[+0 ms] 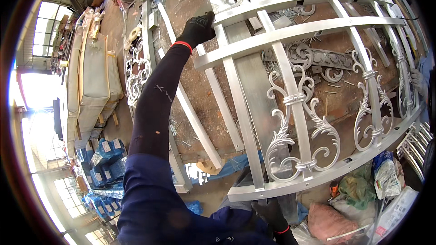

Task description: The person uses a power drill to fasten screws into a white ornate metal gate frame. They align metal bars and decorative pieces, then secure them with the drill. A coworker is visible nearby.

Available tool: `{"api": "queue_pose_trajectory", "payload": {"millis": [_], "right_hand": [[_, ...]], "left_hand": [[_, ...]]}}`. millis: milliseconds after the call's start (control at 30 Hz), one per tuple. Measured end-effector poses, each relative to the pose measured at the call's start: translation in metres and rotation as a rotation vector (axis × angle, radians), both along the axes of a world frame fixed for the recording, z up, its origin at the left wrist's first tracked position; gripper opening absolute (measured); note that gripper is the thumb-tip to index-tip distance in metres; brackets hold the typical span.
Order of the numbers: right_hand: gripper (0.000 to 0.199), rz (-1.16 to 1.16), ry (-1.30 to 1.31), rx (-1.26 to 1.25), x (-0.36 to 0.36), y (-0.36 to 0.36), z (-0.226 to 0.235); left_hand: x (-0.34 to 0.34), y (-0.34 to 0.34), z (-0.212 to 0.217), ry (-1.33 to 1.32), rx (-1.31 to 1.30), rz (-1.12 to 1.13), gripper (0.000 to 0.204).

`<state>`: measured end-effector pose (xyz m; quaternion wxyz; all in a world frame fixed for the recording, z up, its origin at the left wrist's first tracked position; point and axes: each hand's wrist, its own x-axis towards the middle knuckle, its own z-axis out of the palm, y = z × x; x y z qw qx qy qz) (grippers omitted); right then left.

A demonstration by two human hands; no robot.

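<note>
A silver metal railing panel spans the middle and right, with square bars and scrolled leaf ornaments. My left hand, in a black glove with a red cuff, is closed at the panel's upper left corner, on the end of the top rail. Close against the underside of the bottom rail is my right hand, also black-gloved. Its fingers are mostly hidden by the rail and shadow, so their grip cannot be made out. At the far right end of the panel is another person's grey-gloved hand.
Beneath the panel lies a brown worktable with loose metal bars, scroll castings and scattered scraps. Sacks stand below the bottom rail at the right. Blue-wrapped bundles and long wrapped stacks line the left side.
</note>
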<state>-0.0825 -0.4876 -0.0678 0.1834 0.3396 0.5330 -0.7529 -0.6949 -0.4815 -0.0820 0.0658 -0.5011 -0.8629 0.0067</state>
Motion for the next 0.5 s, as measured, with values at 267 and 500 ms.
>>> {"api": "queue_pose_trajectory", "payload": {"millis": [267,500], "right_hand": [[0.05,0.155,-0.005,0.122,-0.023,0.007,0.041],[0.055,0.19,0.059,-0.03,0.011,-0.012,0.014]], "left_hand": [[-0.011,0.005,-0.017,0.117,-0.003,0.041,0.027],[-0.014,-0.001,-0.015,0.057,0.008,-0.005,0.027]]}}
